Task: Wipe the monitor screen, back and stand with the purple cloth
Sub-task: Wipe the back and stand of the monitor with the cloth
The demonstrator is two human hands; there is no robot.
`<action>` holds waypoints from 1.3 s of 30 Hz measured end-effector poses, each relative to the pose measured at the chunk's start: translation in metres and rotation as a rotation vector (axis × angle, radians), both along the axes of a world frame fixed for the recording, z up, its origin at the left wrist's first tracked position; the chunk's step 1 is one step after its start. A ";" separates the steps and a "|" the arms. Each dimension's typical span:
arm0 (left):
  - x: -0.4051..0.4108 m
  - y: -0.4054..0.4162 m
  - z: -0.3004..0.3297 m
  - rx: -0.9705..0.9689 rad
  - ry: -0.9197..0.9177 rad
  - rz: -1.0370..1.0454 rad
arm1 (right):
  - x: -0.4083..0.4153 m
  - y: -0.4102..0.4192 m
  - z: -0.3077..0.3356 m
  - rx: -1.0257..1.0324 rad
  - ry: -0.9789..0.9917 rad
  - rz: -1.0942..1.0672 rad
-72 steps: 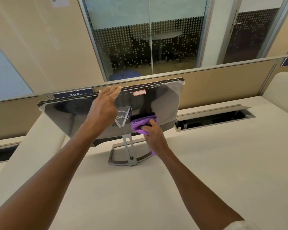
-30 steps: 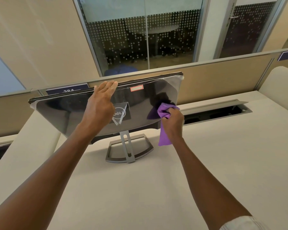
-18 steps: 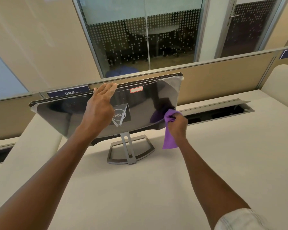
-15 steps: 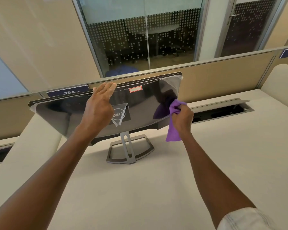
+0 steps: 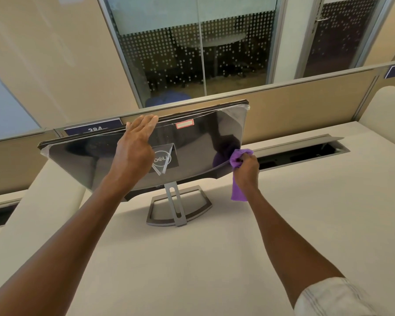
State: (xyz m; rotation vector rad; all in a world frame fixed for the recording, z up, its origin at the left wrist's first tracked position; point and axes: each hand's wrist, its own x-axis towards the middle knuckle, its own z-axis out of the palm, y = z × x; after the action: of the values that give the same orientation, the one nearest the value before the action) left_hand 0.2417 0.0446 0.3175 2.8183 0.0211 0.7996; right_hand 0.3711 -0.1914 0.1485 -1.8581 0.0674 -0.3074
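Note:
The monitor [image 5: 203, 142] stands on the desk with its glossy black back toward me; clear film covers it and its screen is hidden. A grey metal stand [image 5: 178, 208] holds it up. My left hand [image 5: 135, 149] lies flat against the upper middle of the back, fingers reaching the top edge. My right hand [image 5: 246, 166] grips the purple cloth [image 5: 237, 176] and presses it on the back's lower right corner. One end of the cloth hangs down below my fist.
The beige desk [image 5: 214, 258] stretches toward me. An open cable trough [image 5: 306, 151] runs behind the monitor on the right. A low tan partition [image 5: 306, 103] backs the desk, with glass walls beyond.
My right hand with the cloth has swept from the middle of the back to its right side, and has dropped to the lower right corner. My left hand has stayed put.

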 end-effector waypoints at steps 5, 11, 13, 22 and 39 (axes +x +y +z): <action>0.003 0.002 -0.001 -0.006 -0.004 0.003 | -0.008 0.012 -0.003 -0.080 0.183 0.010; 0.002 0.000 -0.002 0.003 -0.008 0.019 | -0.024 0.048 -0.024 -0.193 0.267 0.170; 0.002 0.000 -0.003 0.003 -0.009 0.020 | -0.031 0.051 -0.026 -0.211 0.260 0.224; 0.000 -0.001 -0.002 -0.006 -0.003 0.017 | -0.036 0.056 -0.036 -0.089 0.190 0.153; -0.003 -0.003 0.004 -0.001 0.016 -0.007 | -0.044 0.132 -0.052 -0.306 0.251 0.507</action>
State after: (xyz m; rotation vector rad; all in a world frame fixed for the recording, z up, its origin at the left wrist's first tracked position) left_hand 0.2385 0.0414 0.3214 2.8224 0.0143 0.7752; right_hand 0.3271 -0.0592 0.0963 -2.1308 -0.2904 0.2832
